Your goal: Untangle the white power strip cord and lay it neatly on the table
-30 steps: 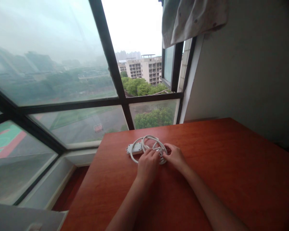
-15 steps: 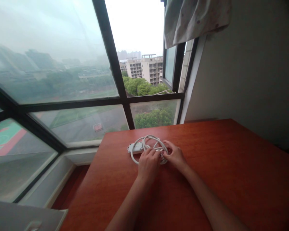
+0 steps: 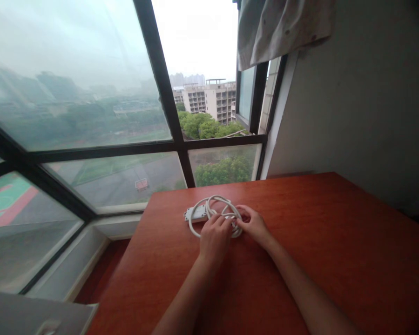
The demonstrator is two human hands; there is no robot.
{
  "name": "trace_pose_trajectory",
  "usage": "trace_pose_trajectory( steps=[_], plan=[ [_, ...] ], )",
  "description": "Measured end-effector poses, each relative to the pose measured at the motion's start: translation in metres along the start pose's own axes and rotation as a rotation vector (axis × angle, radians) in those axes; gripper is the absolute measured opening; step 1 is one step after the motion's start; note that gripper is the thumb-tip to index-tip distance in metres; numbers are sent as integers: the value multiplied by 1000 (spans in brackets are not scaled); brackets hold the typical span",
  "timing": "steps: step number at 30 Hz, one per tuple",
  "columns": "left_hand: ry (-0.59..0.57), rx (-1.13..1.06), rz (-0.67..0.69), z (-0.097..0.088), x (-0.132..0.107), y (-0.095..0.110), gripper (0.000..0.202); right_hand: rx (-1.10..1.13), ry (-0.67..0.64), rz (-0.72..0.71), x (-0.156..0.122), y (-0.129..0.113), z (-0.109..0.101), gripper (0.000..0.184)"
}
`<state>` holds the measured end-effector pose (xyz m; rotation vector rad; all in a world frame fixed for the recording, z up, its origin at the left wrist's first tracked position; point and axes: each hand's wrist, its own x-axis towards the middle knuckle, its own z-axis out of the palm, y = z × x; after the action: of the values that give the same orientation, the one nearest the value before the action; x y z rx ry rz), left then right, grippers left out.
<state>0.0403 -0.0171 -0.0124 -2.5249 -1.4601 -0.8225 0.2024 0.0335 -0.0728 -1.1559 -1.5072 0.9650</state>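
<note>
A white cable [image 3: 194,230] lies in loose loops on the reddish-brown wooden table [image 3: 286,200]. Partly inside the loops, at their left, is a white power strip [image 3: 198,213], its right part behind the cable. My left hand [image 3: 215,237] is closed over the front of the coil, its fingertips on the cable. At the coil's right side my right hand [image 3: 255,227] curls with thumb and forefinger pinched at the cable. The fingertips of both hands nearly meet there, and what lies exactly between them is too small to make out.
Beyond the table stand large windows with dark frames [image 3: 179,139], one pane open at the right. A pale curtain [image 3: 282,32] hangs above it. A grey wall [image 3: 352,102] rises at the right, and a pale panel [image 3: 31,311] is at the lower left.
Both hands stay at the coil with almost no movement. The right fingers have shifted very slightly, and the cable loops have moved a touch to the left.
</note>
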Motion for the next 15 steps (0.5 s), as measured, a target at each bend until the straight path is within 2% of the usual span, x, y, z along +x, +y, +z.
trace_pose_trajectory(
  steps=[3, 6, 8, 12, 15],
  plan=[
    [-13, 7, -11, 2, 0, -2, 15, 83, -30, 0, 0, 1, 4, 46],
    [-9, -11, -10, 3, 0, -4, 17, 69, -21, 9, -1, 3, 8, 48],
    [6, -19, -13, 5, 0, -5, 17, -9, 19, 18, -2, 5, 9, 47],
    [74, -34, -45, 8, -2, -7, 18, -238, 189, 51, -3, 8, 11, 41],
    [132, -76, -81, 10, -3, -8, 20, -244, 203, 119, -4, 8, 10, 39]
  ],
)
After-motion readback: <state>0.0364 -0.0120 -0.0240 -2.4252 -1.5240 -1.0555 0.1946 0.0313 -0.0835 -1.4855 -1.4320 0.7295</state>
